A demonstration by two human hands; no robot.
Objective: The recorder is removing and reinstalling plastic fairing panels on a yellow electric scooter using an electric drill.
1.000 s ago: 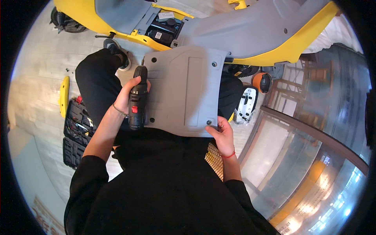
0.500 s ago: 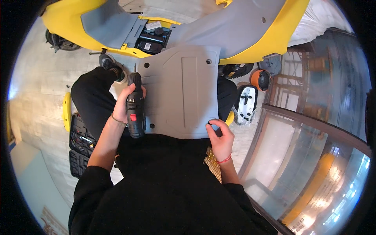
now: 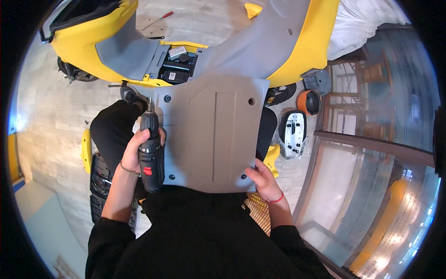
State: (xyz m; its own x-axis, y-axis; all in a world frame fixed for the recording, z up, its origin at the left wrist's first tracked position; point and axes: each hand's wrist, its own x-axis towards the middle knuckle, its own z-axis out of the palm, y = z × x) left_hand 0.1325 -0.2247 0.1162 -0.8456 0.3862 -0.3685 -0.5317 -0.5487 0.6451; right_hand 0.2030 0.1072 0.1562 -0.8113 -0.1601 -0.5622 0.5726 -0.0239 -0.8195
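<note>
A flat grey plastic panel (image 3: 200, 139) rests across my lap, with a hole near each corner. In three of them, dark round pieces show at the upper left, lower left and lower right; the upper right hole looks open. My left hand (image 3: 139, 149) is wrapped round a black cordless drill (image 3: 152, 162) with a red switch, its bit pointing away from me beside the panel's left edge. My right hand (image 3: 265, 181) grips the panel's lower right edge, thumb on top beside the dark piece (image 3: 243, 176), other fingers mostly hidden.
Beyond the panel lies a yellow and grey scooter body (image 3: 251, 51) with an open compartment (image 3: 176, 65). An open tool case (image 3: 100, 179) sits at left. A white-lined seat (image 3: 293, 132), an orange round container (image 3: 309, 102) and a glass partition (image 3: 371, 144) stand right. A screwdriver (image 3: 167, 15) lies far off.
My right hand has gone from pinching at the lower right hole to gripping the panel's edge. The panel and drill appear lower in view, and the view itself has shifted.
</note>
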